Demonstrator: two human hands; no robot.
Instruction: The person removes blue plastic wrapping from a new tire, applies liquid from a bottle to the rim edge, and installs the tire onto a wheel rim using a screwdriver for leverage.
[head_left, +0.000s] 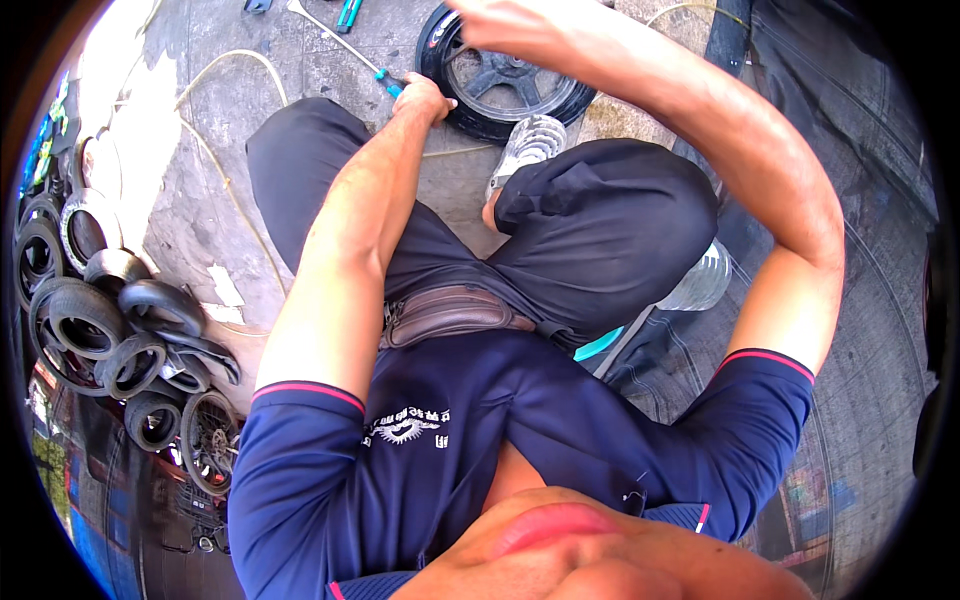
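A heap of old tyres [110,330] lies beside a pale hose [225,170].

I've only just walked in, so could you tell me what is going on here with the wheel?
A person sits on the concrete ground with knees bent, working on a small black wheel with its tyre, lying flat in front of the feet. The left hand grips a blue-handled tool with a long metal shaft, its end at the tyre's edge. The right hand rests on the top of the tyre. A pile of old tyres lies off to the person's left.
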